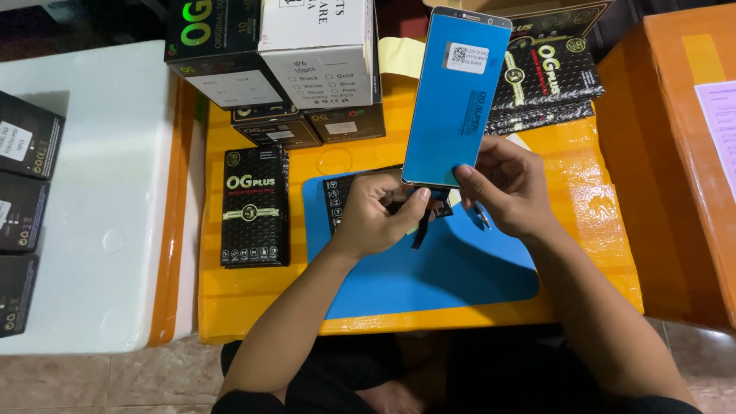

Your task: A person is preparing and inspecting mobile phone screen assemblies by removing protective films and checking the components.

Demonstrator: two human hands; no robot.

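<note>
Both hands grip the bottom edge of a phone screen panel [458, 100] covered in blue film, held upright at centre frame: left hand [376, 215] pinching by the dangling black ribbon, right hand [510, 188] on the corner. The film looks unpeeled. Below lies a blue mat [429, 280] on the yellow worktop [253, 299]. 1 black patterned box [255, 207] lies left; a white carton [318, 50] sits upper left.

Two bare hands show, a left hand [377, 215] and a right hand [507, 186]. One flat phone screen panel under blue protective film [458, 100] is up between them. One blue rubber work mat [445, 280] lies on one yellow low table [253, 295]. One flat black packet with a glossy pattern [254, 207] lies alone on the table's left part. Three black boxes [21, 201] sit along the left edge.
</note>
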